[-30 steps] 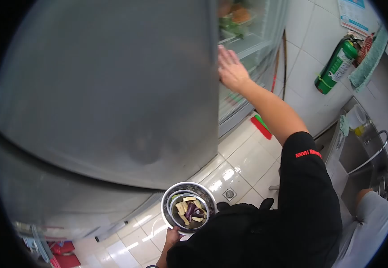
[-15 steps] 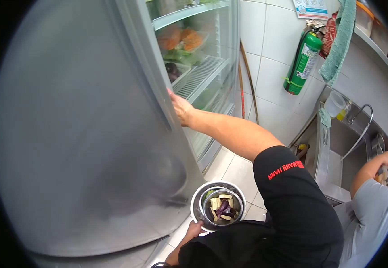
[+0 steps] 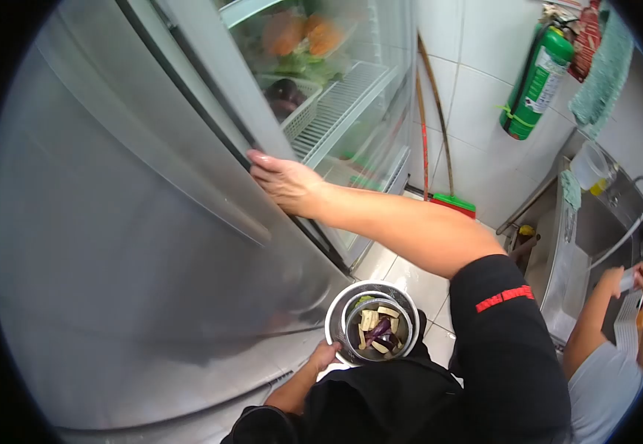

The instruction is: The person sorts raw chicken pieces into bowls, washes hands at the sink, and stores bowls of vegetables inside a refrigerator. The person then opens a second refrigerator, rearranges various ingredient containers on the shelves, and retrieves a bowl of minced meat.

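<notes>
The left hand is holding a wide, round, white-rimmed bowl, its fingers closing on the rim at the side nearest the large, brushed grey metal refrigerator door. Inside the wide bowl, a smaller, round, silver metal bowl is carrying the cut pieces of purple-skinned, pale-fleshed eggplant; a bit of green food is showing beside its far rim.

The right hand is touching the long edge of a light grey door frame, beside the grey metal door. Its fingers are lying close together and bending at the edge; whether they are gripping it, I cannot tell.

Behind the glass, a white wire shelf is bearing a pale, slotted plastic basket of dark purple eggplants near its left end. Leafy greens and blurred orange food are showing beyond the basket.

A green metal fire extinguisher is hanging on the white tiled wall, with a turquoise cloth just beside it. A green-and-red broom head is resting low by the wall. At the steel sink, a co-worker in a light grey top is holding a small whitish item in both hands.
</notes>
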Available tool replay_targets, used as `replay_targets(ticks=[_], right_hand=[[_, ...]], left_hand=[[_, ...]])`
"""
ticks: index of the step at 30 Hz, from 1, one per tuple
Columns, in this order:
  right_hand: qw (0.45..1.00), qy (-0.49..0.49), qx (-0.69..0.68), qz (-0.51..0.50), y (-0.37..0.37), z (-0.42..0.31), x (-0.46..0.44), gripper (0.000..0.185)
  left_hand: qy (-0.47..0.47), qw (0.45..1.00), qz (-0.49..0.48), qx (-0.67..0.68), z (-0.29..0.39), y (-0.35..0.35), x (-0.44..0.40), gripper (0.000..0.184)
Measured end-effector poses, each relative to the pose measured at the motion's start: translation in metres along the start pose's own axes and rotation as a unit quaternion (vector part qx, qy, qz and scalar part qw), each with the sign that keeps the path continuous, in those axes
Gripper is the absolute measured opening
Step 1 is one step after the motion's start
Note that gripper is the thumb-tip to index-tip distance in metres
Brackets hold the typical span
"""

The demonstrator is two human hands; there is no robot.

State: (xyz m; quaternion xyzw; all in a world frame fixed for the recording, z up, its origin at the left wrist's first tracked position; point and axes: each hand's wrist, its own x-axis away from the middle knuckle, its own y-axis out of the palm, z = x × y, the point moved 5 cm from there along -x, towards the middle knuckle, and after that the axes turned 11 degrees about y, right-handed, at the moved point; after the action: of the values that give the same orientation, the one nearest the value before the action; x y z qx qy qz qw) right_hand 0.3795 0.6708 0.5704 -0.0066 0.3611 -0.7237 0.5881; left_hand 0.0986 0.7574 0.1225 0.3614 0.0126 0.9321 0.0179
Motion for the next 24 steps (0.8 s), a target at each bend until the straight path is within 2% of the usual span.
replay_targets(ticks=[3, 5, 7, 9, 11, 12, 13, 14, 15, 17, 19, 20, 22, 24], right_hand=[[0.996, 0.011, -0.026, 0.084, -0.018, 0.008, 0.05, 0.027], [0.956, 0.035, -0.247, 0.158, -0.047, 0.026, 0.09, 0.013], [0.935, 0.051, -0.313, 0.155, -0.062, 0.027, 0.132, 0.012], [0.901, 0.081, -0.371, 0.21, -0.086, 0.037, 0.171, 0.02], [0.88, 0.094, -0.409, 0.225, -0.116, 0.048, 0.215, 0.033], [0.875, 0.141, -0.358, 0.295, -0.129, 0.061, 0.232, 0.047], [0.863, 0.222, -0.328, 0.314, -0.141, 0.073, 0.243, 0.062], [0.845, 0.301, -0.301, 0.323, -0.152, 0.085, 0.255, 0.077], [0.822, 0.402, -0.287, 0.282, -0.16, 0.093, 0.263, 0.092], [0.755, 0.469, -0.348, 0.299, -0.18, 0.084, 0.276, 0.101], [0.734, 0.48, -0.364, 0.314, -0.198, 0.074, 0.302, 0.102], [0.698, 0.511, -0.381, 0.326, -0.205, 0.067, 0.311, 0.103], [0.69, 0.527, -0.375, 0.323, -0.222, 0.072, 0.327, 0.101], [0.686, 0.542, -0.362, 0.324, -0.214, 0.088, 0.339, 0.098]], left_hand=[[-0.004, 1.0, 0.02, -0.006, 0.005, 0.003, 0.01, 0.036], [0.005, 0.998, 0.062, -0.017, -0.01, 0.001, 0.01, 0.039], [0.032, 0.999, 0.028, 0.007, -0.025, 0.006, 0.009, 0.048], [0.022, 0.999, 0.046, -0.011, -0.002, 0.013, 0.024, 0.048], [0.013, 0.997, 0.071, 0.001, 0.01, 0.019, 0.036, 0.045], [0.023, 0.999, 0.045, 0.007, 0.011, 0.02, 0.032, 0.047], [0.032, 0.998, 0.045, 0.009, 0.013, 0.019, 0.034, 0.047], [0.034, 0.998, 0.043, 0.01, 0.022, 0.02, 0.041, 0.047], [0.038, 0.998, 0.042, 0.01, 0.032, 0.021, 0.046, 0.047], [0.091, 0.996, 0.022, 0.003, 0.052, 0.026, 0.059, 0.048], [0.113, 0.993, 0.0, 0.036, 0.048, 0.034, 0.067, 0.045], [0.115, 0.992, -0.004, 0.057, 0.065, 0.04, 0.075, 0.044], [0.13, 0.987, -0.018, 0.097, 0.103, 0.056, 0.103, 0.044], [0.145, 0.979, -0.031, 0.138, 0.135, 0.075, 0.081, 0.044]])
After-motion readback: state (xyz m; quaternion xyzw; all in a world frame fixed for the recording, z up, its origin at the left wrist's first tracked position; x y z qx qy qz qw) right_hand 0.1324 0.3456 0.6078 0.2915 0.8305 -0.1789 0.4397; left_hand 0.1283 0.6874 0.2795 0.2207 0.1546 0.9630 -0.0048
